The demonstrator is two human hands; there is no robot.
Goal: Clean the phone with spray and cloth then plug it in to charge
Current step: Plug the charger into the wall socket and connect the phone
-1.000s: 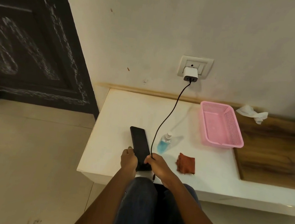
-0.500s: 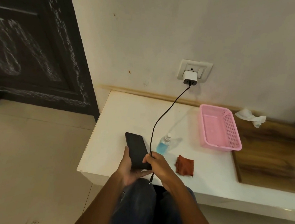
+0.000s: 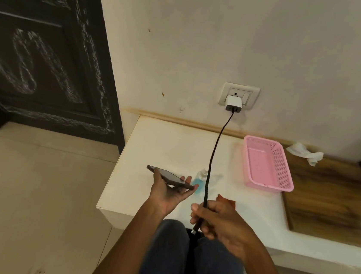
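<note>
Phone [image 3: 170, 178] lies loosely cradled in the left hand [image 3: 168, 194] above the counter's [image 3: 156, 143] front edge; right hand [image 3: 217, 217], at its four o'clock, pinches the cable [image 3: 211, 163]. A misaligned plug could knock it loose.

Left hand [image 3: 169, 195] holds the phone [image 3: 169, 177]; right hand [image 3: 219, 220] grips the charging cable [image 3: 212, 160].

spray bottle [image 3: 199, 179]: partly hidden by phone [image 3: 169, 177], cable [image 3: 211, 163] | cloth: hidden behind right hand [image 3: 217, 222]
</note>
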